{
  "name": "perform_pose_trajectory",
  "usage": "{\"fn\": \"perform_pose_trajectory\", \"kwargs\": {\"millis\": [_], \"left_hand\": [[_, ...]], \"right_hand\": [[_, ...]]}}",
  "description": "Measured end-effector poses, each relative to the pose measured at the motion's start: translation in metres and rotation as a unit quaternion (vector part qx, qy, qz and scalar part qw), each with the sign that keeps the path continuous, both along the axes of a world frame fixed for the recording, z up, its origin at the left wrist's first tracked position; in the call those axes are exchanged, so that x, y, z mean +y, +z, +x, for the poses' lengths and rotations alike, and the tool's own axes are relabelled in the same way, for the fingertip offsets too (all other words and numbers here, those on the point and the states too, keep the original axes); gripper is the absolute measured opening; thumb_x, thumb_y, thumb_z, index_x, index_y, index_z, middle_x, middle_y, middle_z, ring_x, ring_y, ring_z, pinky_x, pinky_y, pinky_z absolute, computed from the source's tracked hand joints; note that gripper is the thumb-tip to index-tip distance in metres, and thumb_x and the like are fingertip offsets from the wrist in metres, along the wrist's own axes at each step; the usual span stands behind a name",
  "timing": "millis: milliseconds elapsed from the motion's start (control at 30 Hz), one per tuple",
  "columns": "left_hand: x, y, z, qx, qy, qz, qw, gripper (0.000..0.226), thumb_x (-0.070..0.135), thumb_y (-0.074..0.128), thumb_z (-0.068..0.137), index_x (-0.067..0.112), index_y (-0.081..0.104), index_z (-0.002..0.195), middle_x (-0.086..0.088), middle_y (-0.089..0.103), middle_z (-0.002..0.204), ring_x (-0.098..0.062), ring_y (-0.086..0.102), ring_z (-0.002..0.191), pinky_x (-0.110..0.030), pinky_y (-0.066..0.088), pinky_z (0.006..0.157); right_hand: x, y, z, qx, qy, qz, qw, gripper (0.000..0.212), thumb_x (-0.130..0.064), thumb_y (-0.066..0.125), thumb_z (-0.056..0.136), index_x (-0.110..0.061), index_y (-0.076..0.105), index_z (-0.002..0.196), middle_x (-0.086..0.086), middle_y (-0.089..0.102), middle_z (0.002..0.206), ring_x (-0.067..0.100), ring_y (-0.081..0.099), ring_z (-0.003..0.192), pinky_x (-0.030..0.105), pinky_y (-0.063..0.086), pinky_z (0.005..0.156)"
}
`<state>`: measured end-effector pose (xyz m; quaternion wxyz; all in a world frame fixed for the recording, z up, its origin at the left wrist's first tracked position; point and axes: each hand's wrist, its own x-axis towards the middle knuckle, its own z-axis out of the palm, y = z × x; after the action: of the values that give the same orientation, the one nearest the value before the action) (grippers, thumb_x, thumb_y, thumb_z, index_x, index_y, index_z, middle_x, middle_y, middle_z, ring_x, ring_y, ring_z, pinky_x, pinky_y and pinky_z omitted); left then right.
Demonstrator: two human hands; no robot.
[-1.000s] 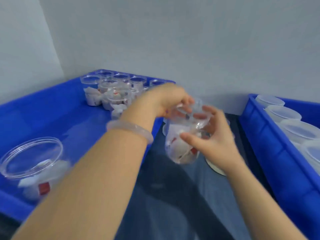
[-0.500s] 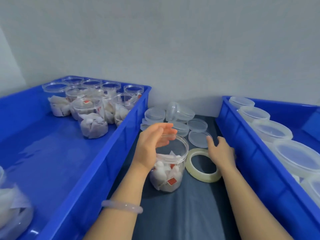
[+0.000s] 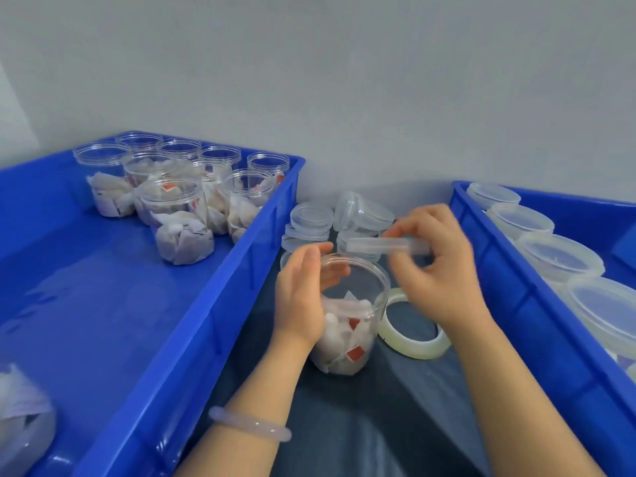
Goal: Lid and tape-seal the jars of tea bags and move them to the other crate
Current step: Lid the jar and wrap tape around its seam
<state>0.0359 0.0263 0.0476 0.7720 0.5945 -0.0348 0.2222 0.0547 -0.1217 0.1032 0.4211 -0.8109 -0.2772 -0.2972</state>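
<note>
Jar [image 3: 347,315] of tea bags is standing unlidded between the crates, left hand [image 3: 303,297] curling around it. Right hand [image 3: 437,266] is pinching a lid [image 3: 385,245] just above. Tape [image 3: 409,342] is lying beside it, unused. Open jars [image 3: 179,204] are waiting in left crate [image 3: 220,304]; lidded jars [image 3: 561,256] are sitting in right crate [image 3: 516,304].

The left crate [image 3: 220,304] and right crate [image 3: 516,304] are bright blue; the bench [image 3: 361,425] is dark slate blue. The clear jar [image 3: 358,304] shows white tea bags [image 3: 339,339] with red tags. The lid [image 3: 385,245] and spare lids [image 3: 311,218] are frosted clear, the tape roll [image 3: 413,349] pale yellowish, the bangle [image 3: 249,423] milky lilac, the wall [image 3: 344,80] pale grey.
</note>
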Motion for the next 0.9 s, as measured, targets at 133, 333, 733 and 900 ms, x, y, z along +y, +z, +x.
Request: {"fn": "perform_pose_trajectory", "kwargs": {"millis": [133,333,733,900], "left_hand": [[-0.016,-0.002,0.002,-0.013,0.0,-0.017,1.0,0.06,0.059,0.03,0.09,0.009,0.064,0.098,-0.009,0.07,0.092,-0.023,0.065,0.091,-0.043,0.051,0.086],[-0.018,-0.011,-0.003,-0.02,-0.061,-0.009,0.998,0.091,0.093,0.038,0.061,0.016,0.066,0.101,-0.008,0.069,0.102,-0.026,0.064,0.105,-0.044,0.048,0.095],[-0.023,-0.018,-0.004,-0.023,-0.006,-0.025,0.999,0.063,0.046,0.018,0.095,0.009,0.068,0.105,-0.013,0.071,0.105,-0.028,0.064,0.107,-0.054,0.044,0.098],[-0.023,-0.019,-0.006,-0.071,-0.02,-0.006,0.997,0.078,0.082,0.039,0.077,0.013,0.063,0.102,-0.002,0.068,0.098,-0.017,0.064,0.097,-0.035,0.05,0.088]], "right_hand": [[0.008,0.01,-0.031,0.161,0.12,-0.178,0.963,0.033,-0.051,0.067,0.069,-0.035,0.043,0.084,-0.017,0.043,0.132,-0.008,0.036,0.127,0.009,0.032,0.091],[0.014,0.006,-0.035,0.112,0.069,-0.168,0.977,0.041,-0.035,0.079,0.066,-0.021,0.062,0.101,-0.007,0.063,0.113,0.0,0.048,0.103,0.004,0.03,0.089],[0.03,-0.016,-0.039,0.071,-0.022,-0.107,0.992,0.042,-0.03,0.07,0.061,-0.016,0.075,0.101,0.002,0.064,0.12,0.025,0.054,0.109,0.002,0.027,0.092],[0.016,-0.003,-0.038,0.153,0.058,-0.169,0.972,0.049,-0.036,0.066,0.07,-0.027,0.065,0.119,-0.029,0.038,0.128,0.002,0.03,0.128,-0.005,0.015,0.093]]}}
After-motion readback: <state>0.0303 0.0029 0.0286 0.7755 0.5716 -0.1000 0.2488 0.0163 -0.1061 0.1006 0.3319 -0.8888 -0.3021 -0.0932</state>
